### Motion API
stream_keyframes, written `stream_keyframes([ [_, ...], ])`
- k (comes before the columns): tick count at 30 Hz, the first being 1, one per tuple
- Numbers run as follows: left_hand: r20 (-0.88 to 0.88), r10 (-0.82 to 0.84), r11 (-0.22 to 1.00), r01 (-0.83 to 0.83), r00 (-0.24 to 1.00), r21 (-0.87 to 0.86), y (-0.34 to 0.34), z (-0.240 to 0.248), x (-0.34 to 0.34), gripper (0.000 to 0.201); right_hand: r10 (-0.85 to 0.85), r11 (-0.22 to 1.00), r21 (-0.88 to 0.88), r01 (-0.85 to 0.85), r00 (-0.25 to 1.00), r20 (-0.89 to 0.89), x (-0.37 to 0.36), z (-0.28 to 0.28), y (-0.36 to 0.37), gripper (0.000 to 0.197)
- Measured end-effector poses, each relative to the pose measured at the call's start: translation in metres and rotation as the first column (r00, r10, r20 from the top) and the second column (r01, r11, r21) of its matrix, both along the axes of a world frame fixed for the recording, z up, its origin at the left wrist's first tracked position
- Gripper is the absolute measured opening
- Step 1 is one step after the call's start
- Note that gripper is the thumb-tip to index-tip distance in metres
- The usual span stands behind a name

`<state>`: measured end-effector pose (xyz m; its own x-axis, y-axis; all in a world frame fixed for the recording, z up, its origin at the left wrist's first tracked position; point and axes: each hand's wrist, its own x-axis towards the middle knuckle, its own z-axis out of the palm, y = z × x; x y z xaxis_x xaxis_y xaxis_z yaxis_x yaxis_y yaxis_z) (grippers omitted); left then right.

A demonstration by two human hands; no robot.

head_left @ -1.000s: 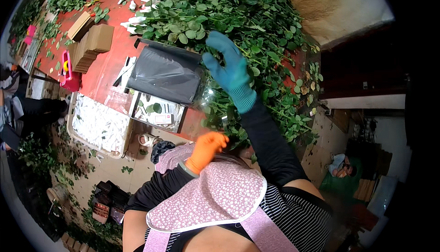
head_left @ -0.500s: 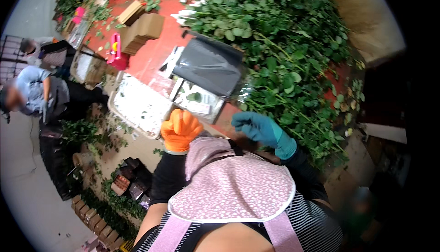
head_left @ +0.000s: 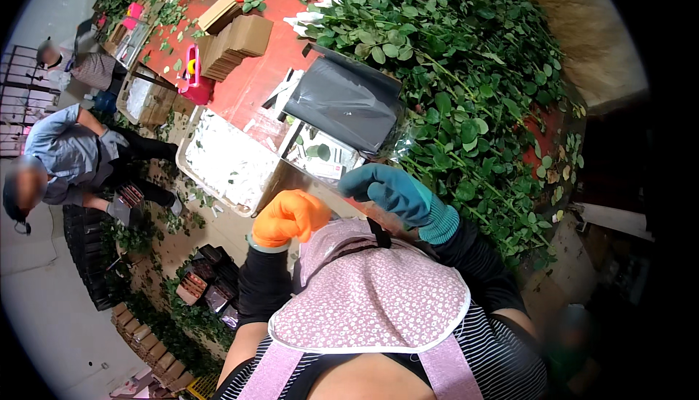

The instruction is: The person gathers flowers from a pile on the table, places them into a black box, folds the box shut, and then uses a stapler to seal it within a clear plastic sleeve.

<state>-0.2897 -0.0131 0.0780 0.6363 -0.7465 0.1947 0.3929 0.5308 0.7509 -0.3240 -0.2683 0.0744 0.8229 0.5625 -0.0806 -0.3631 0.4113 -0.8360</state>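
My left hand (head_left: 290,218), in an orange glove, is curled closed above the front of my pink dotted apron (head_left: 371,291). Just right of it, my right hand (head_left: 393,195), in a teal glove, has bent fingers drawn together and pointing left. The two hands are apart. Whatever either might hold is hidden by the fingers. Beyond them, a shallow tray (head_left: 320,149) holds small white pieces and a leaf, partly under a dark grey plastic-covered box (head_left: 348,100). A pale bin (head_left: 191,161) full of white pieces stands beyond my left hand.
Leafy green stems (head_left: 459,72) heap over the right of the red table (head_left: 262,50). Cardboard pieces (head_left: 237,45) and a pink holder (head_left: 195,83) lie at the left. One co-worker (head_left: 73,152) stands at far left, another person behind. Dark crates (head_left: 211,276) sit on the floor.
My right hand has moved left, closer to my left hand, which has turned and shifted slightly down. The co-worker at the left has come closer, now carrying a small crate-like thing.
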Motion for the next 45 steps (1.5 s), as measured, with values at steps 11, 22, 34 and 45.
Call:
stream_keyframes([
  [11,0.298,-0.392,0.865,0.239,0.871,0.441,-0.008,0.038,0.02,0.025,0.228,0.828,-0.524,0.199,0.735,0.639,0.03,0.046,-0.017,0.061],
  [22,0.2,-0.116,0.83,-0.016,0.973,0.558,-0.016,0.009,-0.001,0.016,-0.547,0.831,-0.09,0.549,0.836,0.046,0.028,-0.002,-0.011,0.021],
  [34,0.062,0.32,0.746,-0.292,0.945,0.599,-0.053,-0.05,-0.052,0.015,-0.624,0.779,-0.045,0.626,0.78,0.055,0.057,-0.007,-0.068,0.031],
  [45,-0.276,-0.107,0.992,0.123,0.955,0.039,-0.022,-0.029,-0.01,0.045,0.004,0.994,-0.105,0.042,0.916,0.402,0.034,-0.016,-0.026,0.099],
])
